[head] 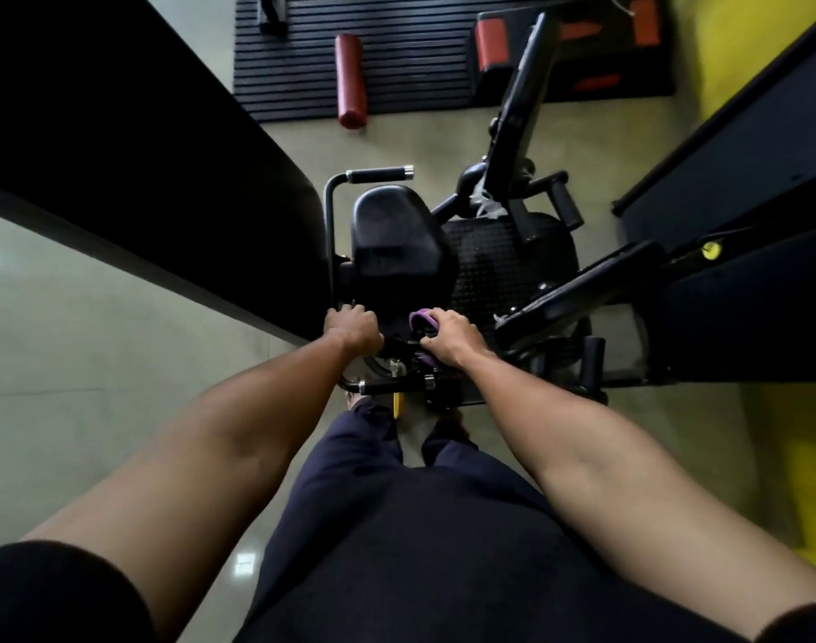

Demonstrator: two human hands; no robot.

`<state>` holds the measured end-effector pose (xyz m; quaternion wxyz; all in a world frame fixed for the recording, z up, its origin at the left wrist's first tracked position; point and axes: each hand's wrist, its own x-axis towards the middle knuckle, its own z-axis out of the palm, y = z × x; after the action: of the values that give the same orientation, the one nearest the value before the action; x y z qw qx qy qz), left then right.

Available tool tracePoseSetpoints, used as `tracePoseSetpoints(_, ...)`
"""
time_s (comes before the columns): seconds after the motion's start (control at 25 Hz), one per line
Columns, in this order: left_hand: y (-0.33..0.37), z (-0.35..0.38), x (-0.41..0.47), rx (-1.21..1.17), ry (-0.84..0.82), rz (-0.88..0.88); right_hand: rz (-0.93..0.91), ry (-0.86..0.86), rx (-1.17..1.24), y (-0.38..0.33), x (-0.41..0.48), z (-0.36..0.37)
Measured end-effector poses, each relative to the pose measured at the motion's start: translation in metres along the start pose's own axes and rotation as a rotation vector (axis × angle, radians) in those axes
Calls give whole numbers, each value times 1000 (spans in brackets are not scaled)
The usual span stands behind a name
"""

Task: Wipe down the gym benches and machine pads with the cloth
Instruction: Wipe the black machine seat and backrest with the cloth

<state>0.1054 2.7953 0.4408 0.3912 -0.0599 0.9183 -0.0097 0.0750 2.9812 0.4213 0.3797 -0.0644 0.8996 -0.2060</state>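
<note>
In the head view, a black padded seat [397,243] of a dark steel exercise machine [513,109] was seen at the centre, with a black-gripped handle bar [380,175] just beyond it at 12 o'clock. The left hand [353,329] was placed at the seat's 7 o'clock corner, its fingers curled over that edge as if to steady the pad. The right hand [448,338] was set at the seat's 5 o'clock edge, its fingers closed round a crumpled purple cloth [422,317], which was pressed against the dark near rim of the pad.

The step in hand was judged to be the wiping of this seat, begun at its near edge. For the next move, the cloth would need to be drawn toward 12 o'clock across the pad's top.

A black studded footplate [503,266] lay at 3 o'clock of the seat. The pale glossy tiled floor [72,341] spread at 9 o'clock. At 12 o'clock, a red cylindrical roller pad [350,81] lay on a black ribbed rubber mat [397,39], and a yellow wall [744,48] was seen at 2 o'clock.
</note>
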Motion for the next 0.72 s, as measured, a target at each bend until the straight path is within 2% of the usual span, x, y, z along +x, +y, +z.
tracePoseSetpoints(0.16,16,9,3,4,-15,112,113,56,54,18,-23,8)
tracePoseSetpoints(0.32,27,18,13,61,-23,290,284,153,212,23,-50,29)
tracePoseSetpoints(0.72,42,44,-9,377,-102,709,701,464,622,7,-143,124)
